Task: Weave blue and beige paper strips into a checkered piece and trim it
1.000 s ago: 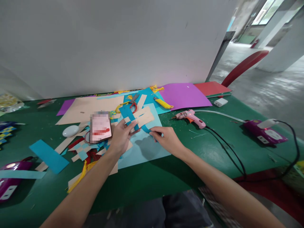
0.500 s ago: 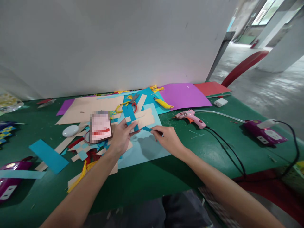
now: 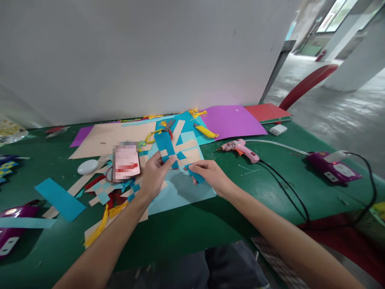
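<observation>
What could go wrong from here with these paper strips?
The blue strip, pinched in the right hand, might crease. The woven strips could slip apart if the left hand loosens. The glue gun lies near the right hand, so a wide movement may knock it.

The woven strips (image 3: pixel 164 141) look like matt paper; the glue gun (image 3: pixel 248 153), smooth plastic; the scissor blades (image 3: pixel 170 125), metal.

Bright window (image 3: pixel 343 17), soft shadows, stretched edges
</observation>
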`<state>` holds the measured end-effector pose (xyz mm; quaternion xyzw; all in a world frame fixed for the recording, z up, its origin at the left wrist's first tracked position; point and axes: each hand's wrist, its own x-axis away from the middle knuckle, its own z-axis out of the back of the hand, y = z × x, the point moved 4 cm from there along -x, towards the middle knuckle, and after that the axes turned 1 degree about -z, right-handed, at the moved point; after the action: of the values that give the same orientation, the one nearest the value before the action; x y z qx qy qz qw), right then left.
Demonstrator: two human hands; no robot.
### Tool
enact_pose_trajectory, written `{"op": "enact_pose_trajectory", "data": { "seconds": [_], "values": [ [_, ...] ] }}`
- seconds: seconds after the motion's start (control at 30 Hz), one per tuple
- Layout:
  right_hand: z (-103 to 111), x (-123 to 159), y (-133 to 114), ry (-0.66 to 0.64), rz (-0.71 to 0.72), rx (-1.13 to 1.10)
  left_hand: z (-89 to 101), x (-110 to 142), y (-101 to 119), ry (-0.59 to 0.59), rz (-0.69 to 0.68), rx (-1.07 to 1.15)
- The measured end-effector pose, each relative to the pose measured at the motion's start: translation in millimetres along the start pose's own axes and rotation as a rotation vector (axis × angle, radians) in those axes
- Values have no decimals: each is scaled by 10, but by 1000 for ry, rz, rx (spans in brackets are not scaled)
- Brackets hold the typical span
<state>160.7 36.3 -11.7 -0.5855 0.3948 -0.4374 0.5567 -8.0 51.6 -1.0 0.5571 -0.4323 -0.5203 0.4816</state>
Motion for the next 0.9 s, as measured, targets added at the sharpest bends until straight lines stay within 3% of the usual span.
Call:
{"op": "enact_pose_trajectory", "data": {
  "seconds": [0.6,0.9],
  "values": [
    [50,-17,24,112,-96,-220,68,-26,-79,129,-28,43],
    [50,-21,30,105,-20,-159,38,-11,-49,81,-11,24]
  ]
}}
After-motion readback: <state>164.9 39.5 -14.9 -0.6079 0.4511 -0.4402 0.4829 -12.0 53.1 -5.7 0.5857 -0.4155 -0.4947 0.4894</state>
